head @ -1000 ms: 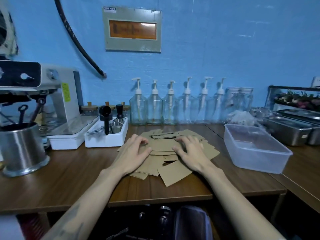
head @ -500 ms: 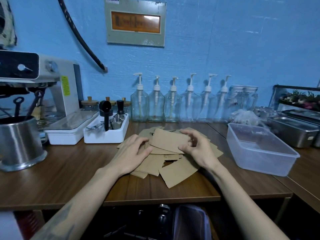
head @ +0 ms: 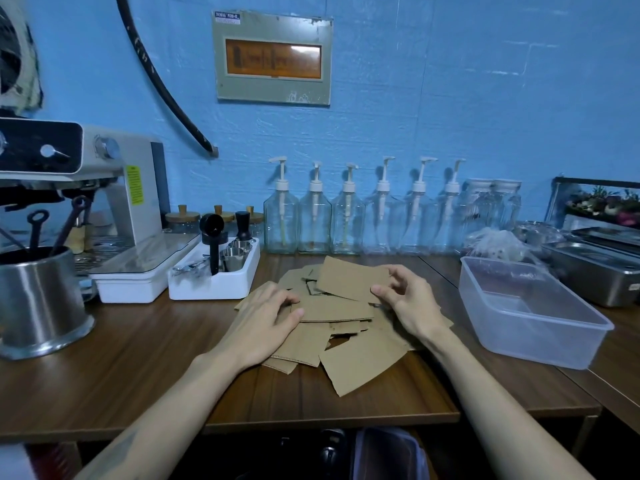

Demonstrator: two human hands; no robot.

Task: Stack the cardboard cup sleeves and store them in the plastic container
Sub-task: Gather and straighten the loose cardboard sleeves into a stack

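1. While the right hand (head: 403, 299) pinches 1 cardboard sleeve (head: 349, 277) by its edge, thumb and fingers clamped on it, the sleeve is tilted up above the loose pile of sleeves (head: 332, 327) on the tabletop (head: 138, 368).
2. Left hand (head: 268, 317) rests flat on the pile, fingers straight and close together.
3. Plastic container (head: 526, 313) sits to the right, near the pile, with no sleeves in it.
4. Risk: so light an edge pinch could let the sleeve slip.
5. Risk: sleeves overhanging the near tabletop edge may slide off if the pile is nudged.
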